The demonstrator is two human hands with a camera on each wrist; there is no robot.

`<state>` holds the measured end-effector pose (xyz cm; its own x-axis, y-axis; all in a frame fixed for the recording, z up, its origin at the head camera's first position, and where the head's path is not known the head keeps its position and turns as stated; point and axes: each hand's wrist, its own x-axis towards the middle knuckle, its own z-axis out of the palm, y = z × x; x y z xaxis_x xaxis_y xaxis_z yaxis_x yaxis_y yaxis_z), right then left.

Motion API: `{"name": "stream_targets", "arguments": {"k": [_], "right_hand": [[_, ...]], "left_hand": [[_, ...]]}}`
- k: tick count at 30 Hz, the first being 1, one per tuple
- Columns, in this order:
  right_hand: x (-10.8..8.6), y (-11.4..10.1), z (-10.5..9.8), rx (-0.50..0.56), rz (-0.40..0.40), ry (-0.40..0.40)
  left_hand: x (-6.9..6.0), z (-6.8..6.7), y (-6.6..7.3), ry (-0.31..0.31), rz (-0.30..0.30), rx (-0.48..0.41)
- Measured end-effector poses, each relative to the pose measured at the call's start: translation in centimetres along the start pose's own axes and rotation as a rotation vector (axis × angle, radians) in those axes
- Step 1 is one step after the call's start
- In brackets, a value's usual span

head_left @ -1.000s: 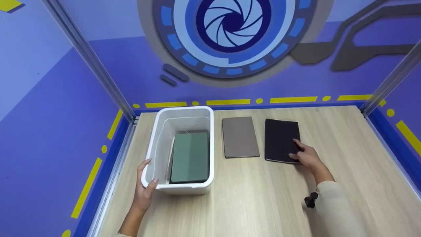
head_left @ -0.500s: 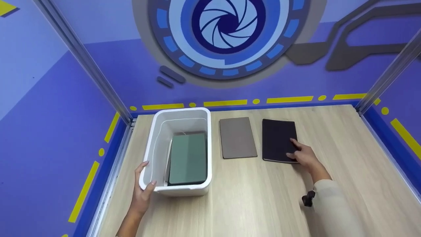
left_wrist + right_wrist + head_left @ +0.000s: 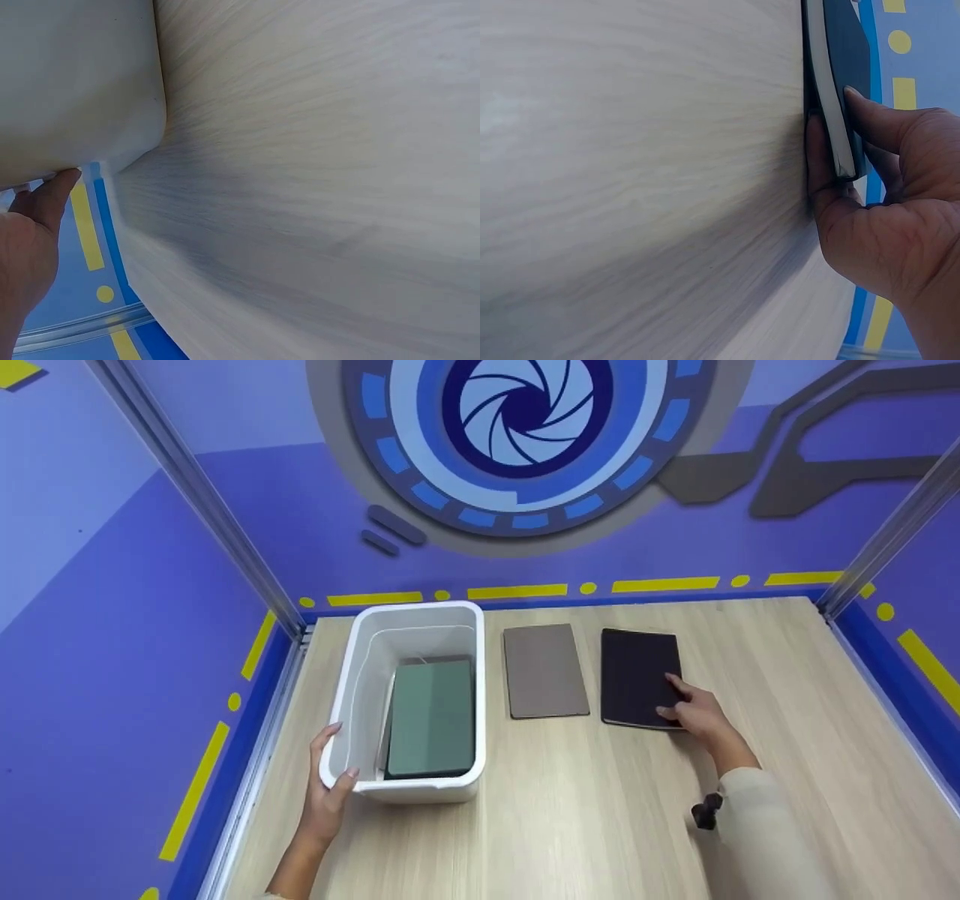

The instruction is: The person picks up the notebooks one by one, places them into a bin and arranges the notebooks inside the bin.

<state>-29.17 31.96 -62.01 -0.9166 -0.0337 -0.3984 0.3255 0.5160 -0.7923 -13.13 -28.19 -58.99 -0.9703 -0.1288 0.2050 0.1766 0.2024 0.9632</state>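
Near its front left corner, a white plastic bin [image 3: 481, 697] is held by my left hand [image 3: 325, 802], thumb over the front rim and fingers along the left side. A green book [image 3: 431, 712] lies inside on top of other items, which are mostly hidden. To the right, a black notebook [image 3: 634, 679] lies on the table, its lower right corner pinched by my right hand [image 3: 705, 716]. In the right wrist view, digits of this hand [image 3: 900, 187] lie on both sides of the notebook's edge [image 3: 829, 82], where pale pages show.
Between bin and black notebook, a grey-brown notebook [image 3: 546, 671] lies flat on the wooden table [image 3: 555, 810]. A blue-purple back wall [image 3: 262, 510] stands close behind them. Side walls with metal posts [image 3: 202, 495] bound the table left and right.
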Motion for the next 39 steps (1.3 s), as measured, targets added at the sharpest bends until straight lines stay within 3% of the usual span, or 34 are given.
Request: {"name": "stream_targets", "arguments": {"k": [39], "right_hand": [[0.07,-0.07,-0.07,-0.016,-0.007,-0.003]], "left_hand": [[0.0,0.08,-0.05,0.017,0.009,0.008]]}}
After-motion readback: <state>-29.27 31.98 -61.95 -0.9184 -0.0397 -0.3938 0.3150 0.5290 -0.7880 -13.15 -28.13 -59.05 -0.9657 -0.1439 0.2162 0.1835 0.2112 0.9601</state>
